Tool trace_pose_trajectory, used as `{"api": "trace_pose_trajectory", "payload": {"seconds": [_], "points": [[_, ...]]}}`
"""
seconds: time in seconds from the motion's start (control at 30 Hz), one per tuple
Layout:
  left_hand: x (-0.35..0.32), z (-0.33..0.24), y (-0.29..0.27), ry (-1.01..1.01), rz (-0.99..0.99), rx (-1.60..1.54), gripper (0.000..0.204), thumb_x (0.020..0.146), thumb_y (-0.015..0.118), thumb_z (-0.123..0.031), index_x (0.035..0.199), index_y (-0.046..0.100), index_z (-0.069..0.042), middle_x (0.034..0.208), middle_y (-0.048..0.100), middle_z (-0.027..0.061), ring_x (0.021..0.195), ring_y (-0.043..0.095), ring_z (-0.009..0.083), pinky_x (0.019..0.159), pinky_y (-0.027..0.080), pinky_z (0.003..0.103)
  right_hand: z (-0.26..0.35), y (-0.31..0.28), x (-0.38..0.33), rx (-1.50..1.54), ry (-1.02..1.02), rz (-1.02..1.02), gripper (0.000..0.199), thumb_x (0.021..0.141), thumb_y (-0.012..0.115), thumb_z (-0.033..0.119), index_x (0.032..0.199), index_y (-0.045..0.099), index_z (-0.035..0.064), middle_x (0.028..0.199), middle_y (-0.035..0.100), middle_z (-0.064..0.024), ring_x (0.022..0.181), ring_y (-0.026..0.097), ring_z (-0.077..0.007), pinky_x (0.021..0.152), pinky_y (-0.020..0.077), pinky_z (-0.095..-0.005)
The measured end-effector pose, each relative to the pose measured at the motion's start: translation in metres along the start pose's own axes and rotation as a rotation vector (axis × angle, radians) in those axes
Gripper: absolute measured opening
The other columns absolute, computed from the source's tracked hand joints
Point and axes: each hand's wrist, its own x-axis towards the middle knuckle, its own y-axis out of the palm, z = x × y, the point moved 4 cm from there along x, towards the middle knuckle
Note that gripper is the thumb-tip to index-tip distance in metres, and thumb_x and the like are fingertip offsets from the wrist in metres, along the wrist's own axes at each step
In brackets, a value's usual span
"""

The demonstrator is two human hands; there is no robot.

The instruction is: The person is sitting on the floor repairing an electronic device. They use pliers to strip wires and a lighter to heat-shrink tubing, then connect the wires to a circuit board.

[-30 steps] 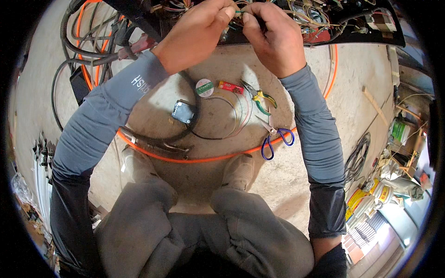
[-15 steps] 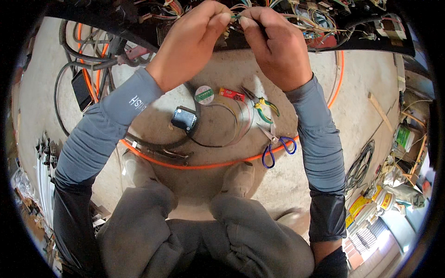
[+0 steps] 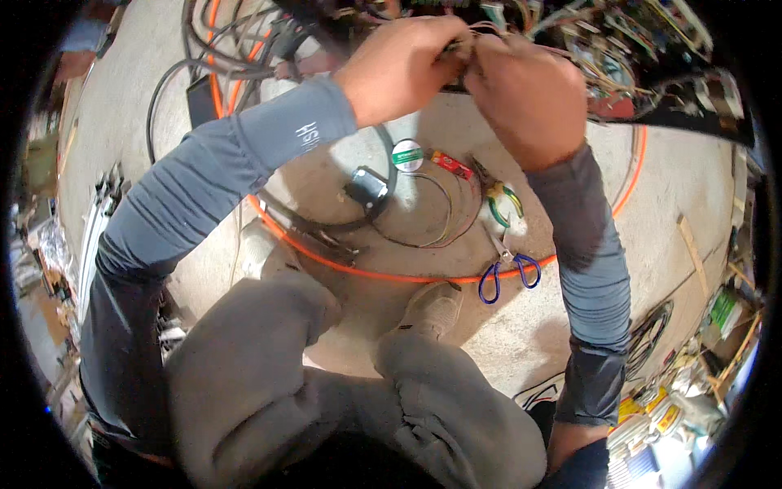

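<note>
My left hand (image 3: 407,65) and my right hand (image 3: 529,94) meet at the top of the view, fingers bent and pinched together. Thin pale wires (image 3: 486,27) run at their fingertips; the exact strand between the fingers is partly hidden. Behind them a dark open panel (image 3: 717,122) carries a tangle of coloured wires (image 3: 607,69). Below my hands, on the floor, lie pliers (image 3: 503,204) with green and yellow handles and scissors (image 3: 507,267) with blue handles. Nearby are a round white-and-green roll (image 3: 406,155), a small red packet (image 3: 451,165) and a dark boxy device (image 3: 368,186) with thin leads.
An orange hose (image 3: 346,269) curves across the concrete floor before my shoes. Black cables (image 3: 175,81) loop at the left, beside a dark flat object (image 3: 201,102). A wooden strip (image 3: 693,253), a coil of black cable (image 3: 648,338) and assorted containers lie at the right.
The view has shifted, so floor items appear farther right. My hands remain together at the wires; my right hand has turned, its back now hiding more of the fingers.
</note>
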Motion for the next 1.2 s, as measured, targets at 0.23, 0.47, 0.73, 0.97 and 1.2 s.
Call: {"api": "trace_pose_trajectory", "payload": {"seconds": [0.23, 0.47, 0.73, 0.97, 1.2], "points": [[-0.01, -0.001, -0.002, -0.1, -0.065, -0.088, 0.023, 0.094, 0.063, -0.001, 0.117, 0.062, -0.001, 0.101, 0.069, 0.0172, 0.092, 0.067, 0.0273, 0.081, 0.053, 0.037, 0.016, 0.004, 0.001, 0.013, 0.09, -0.005, 0.011, 0.083, 0.068, 0.018, 0.085, 0.068, 0.0081, 0.078, 0.07, -0.0107, 0.072, 0.075, -0.0267, 0.058, 0.0594, -0.038], [-0.007, 0.019, 0.025, -0.148, -0.039, -0.549, 0.013, 0.107, 0.053, -0.008, 0.117, 0.06, -0.003, 0.089, 0.059, 0.0022, 0.077, 0.052, 0.0106, 0.067, 0.046, 0.027, 0.003, 0.013, -0.009, 0.166, 0.187, -0.11, 0.015, 0.084, 0.071, 0.023, 0.086, 0.068, 0.0083, 0.081, 0.07, -0.0121, 0.072, 0.072, -0.0318, 0.062, 0.0594, -0.0416], [-0.007, 0.022, 0.036, -0.164, -0.074, -0.674, 0.014, 0.108, 0.055, -0.013, 0.116, 0.06, -0.002, 0.091, 0.062, 0.0051, 0.074, 0.058, 0.0106, 0.067, 0.052, 0.028, 0.014, 0.034, -0.031, 0.58, 0.635, -0.512, 0.018, 0.081, 0.076, 0.018, 0.091, 0.069, 0.0056, 0.077, 0.069, -0.0135, 0.067, 0.07, -0.0317, 0.062, 0.0571, -0.0403], [-0.011, 0.018, 0.028, -0.262, -0.061, -0.776, 0.019, 0.11, 0.053, -0.018, 0.117, 0.06, -0.002, 0.101, 0.064, 0.0023, 0.083, 0.059, 0.0083, 0.07, 0.054, 0.026, 0.028, 0.049, -0.04, 0.896, 0.895, -0.507, 0.014, 0.097, 0.071, 0.009, 0.105, 0.069, -0.0018, 0.087, 0.075, -0.0061, 0.079, 0.072, -0.0098, 0.07, 0.0584, -0.0264], [-0.01, 0.014, 0.03, -0.326, -0.066, -0.874, 0.019, 0.11, 0.055, -0.018, 0.119, 0.059, -0.003, 0.102, 0.064, 0.0019, 0.087, 0.06, 0.0076, 0.075, 0.055, 0.025, 0.026, 0.053, -0.045, 1.127, 0.941, -0.575, 0.016, 0.095, 0.073, 0.011, 0.101, 0.069, -0.0031, 0.084, 0.075, -0.0132, 0.076, 0.075, -0.0172, 0.068, 0.0594, -0.0307]]}}
